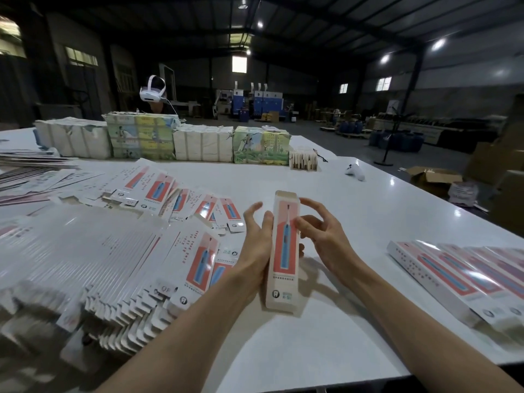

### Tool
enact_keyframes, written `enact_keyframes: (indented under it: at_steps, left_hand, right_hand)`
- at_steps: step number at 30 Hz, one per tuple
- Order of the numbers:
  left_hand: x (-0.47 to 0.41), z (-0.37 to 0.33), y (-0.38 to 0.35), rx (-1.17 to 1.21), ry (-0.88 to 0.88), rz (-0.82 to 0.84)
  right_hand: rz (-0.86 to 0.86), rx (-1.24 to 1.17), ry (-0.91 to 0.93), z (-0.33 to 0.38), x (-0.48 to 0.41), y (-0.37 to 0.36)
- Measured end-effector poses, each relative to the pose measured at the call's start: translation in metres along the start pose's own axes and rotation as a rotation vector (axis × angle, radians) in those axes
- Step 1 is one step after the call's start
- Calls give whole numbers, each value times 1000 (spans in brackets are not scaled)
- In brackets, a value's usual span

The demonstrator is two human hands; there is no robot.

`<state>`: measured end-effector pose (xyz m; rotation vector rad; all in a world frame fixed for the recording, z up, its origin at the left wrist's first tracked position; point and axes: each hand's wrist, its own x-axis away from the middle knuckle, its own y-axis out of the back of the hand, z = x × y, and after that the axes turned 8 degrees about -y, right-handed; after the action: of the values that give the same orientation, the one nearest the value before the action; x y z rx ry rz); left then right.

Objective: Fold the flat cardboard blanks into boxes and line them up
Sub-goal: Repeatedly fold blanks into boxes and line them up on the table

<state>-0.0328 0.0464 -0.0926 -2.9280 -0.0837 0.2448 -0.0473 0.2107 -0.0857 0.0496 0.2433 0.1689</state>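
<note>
Cardboard box [284, 251] looks formed. The left hand [255, 245] grips its left side; the right hand [320, 231] is spread, fingertips [298, 222] touching its right edge. Best squared before closing its open top.

Your left hand [256, 246] grips the folded box [285, 259] upright above the worktop [354, 205], with the top end open. Your right hand [324, 238] sits at the box's right edge, fingers loosely curled, possibly touching it. Flat blanks [113, 265] lie to the left. Finished boxes [453, 276] lie in a row to the right.
</note>
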Motion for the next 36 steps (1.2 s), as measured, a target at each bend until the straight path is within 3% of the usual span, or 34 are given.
enact_keyframes:
  at_steps: [3,9,12,15,20,28,36]
  left_hand:
    - [-1,4,3,-85,-155,50]
    - [0,3,1,80,13,249]
    - [-2,10,-3,-7,1,309]
    - [-1,12,-4,-130,-8,305]
    - [-1,10,-1,-139,17,304]
    - [7,5,-2,-224,8,417]
    - [7,4,-5,-246,-11,425]
  right_hand:
    - [-12,46,8,0,-1,1]
    - [2,62,-8,0,-1,7]
    - [37,41,-50,-2,0,8]
    - [51,44,-66,-4,0,7]
    - [58,87,-55,-4,-1,5]
    - [-152,-44,-148,-4,-7,11]
    - [-21,-111,-80,1,-8,18]
